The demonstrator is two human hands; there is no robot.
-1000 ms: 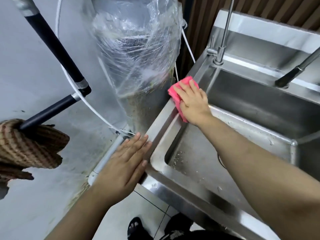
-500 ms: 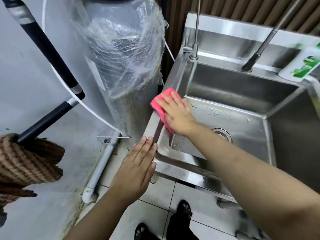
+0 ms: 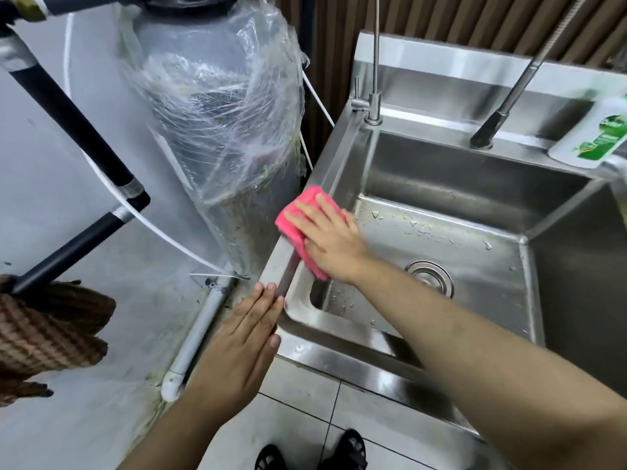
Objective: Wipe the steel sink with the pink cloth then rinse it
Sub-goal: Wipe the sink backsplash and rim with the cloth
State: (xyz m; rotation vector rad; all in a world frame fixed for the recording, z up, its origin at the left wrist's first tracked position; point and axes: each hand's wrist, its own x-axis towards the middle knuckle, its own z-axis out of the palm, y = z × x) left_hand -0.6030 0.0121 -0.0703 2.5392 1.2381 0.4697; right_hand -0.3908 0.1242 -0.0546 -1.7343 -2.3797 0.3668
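Here, at the far left, a brown striped woven cloth [image 3: 47, 337] hangs bunched at the end of a black pole with metal bands [image 3: 78, 137], and a thin white hose [image 3: 159, 232] curves down past it. Next comes a tall grey cylindrical tank wrapped in crinkled clear plastic film [image 3: 217, 137], standing just beside the sink's left edge, with a white plastic pipe [image 3: 195, 337] running along the floor at its foot. The left hand [image 3: 237, 347] lies flat against the sink's near left corner, fingers straight and close together, holding nothing. The pink folded cloth [image 3: 295, 225] sits on the left rim of the rectangular brushed steel sink [image 3: 458, 171], draped over its inner edge, and the right hand [image 3: 330, 242] presses on it with fingers spread flat. Water drops dot the shiny basin floor around the round ribbed steel drain [image 3: 431, 278]. A slim upright steel tap [image 3: 375, 69] rises at the back left corner; further right a slanted steel faucet with a black tip [image 3: 502, 110] leans over the ledge, near a white bottle with a green label [image 3: 592, 137], blurred. Black sandals [image 3: 342, 451] show on the pale floor tiles below.
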